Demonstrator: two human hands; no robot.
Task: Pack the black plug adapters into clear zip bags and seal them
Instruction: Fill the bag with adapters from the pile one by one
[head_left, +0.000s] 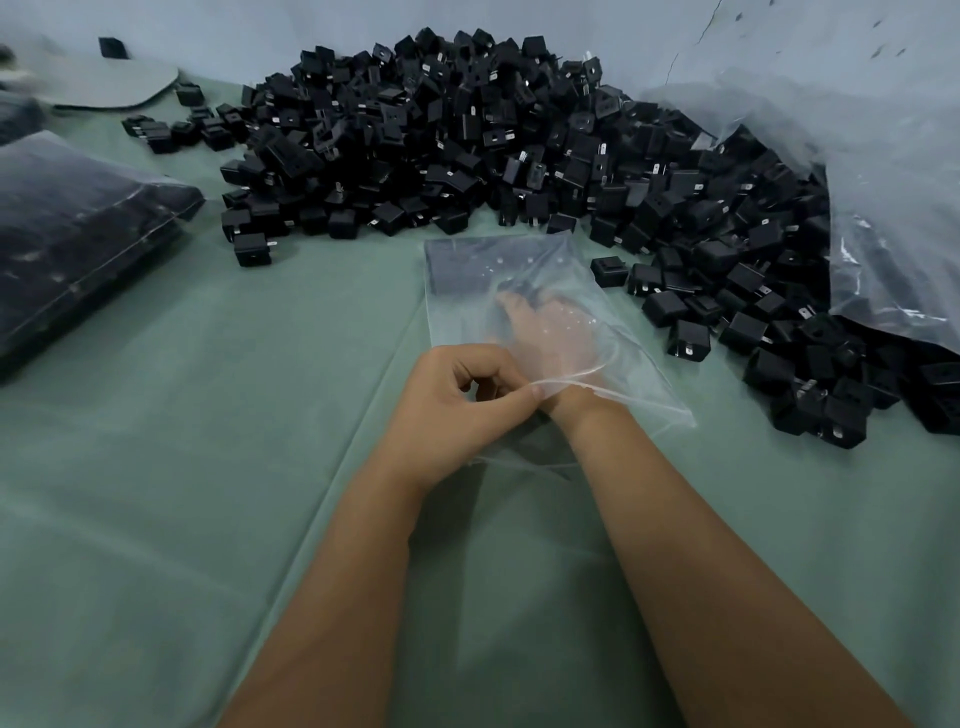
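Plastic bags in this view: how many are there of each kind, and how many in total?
Zip bag, left hand pinching its mouth, right hand inside: 1
Filled bag, at the left: 1 plainly seen
Big sack, at the right: 1
Total: 3

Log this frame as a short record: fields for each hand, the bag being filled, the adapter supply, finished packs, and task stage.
left hand: pinches the open rim of the clear zip bag
right hand: inside the bag, fingers on dark adapters at its far end; grip unclear through the plastic
bag: lies flat on the green cloth, mouth open, unsealed
supply: big pile of black plug adapters behind and right of the bag
large plastic sack: far right, over the pile's edge
finished packs: filled bag at left
stage: filling, not yet sealed
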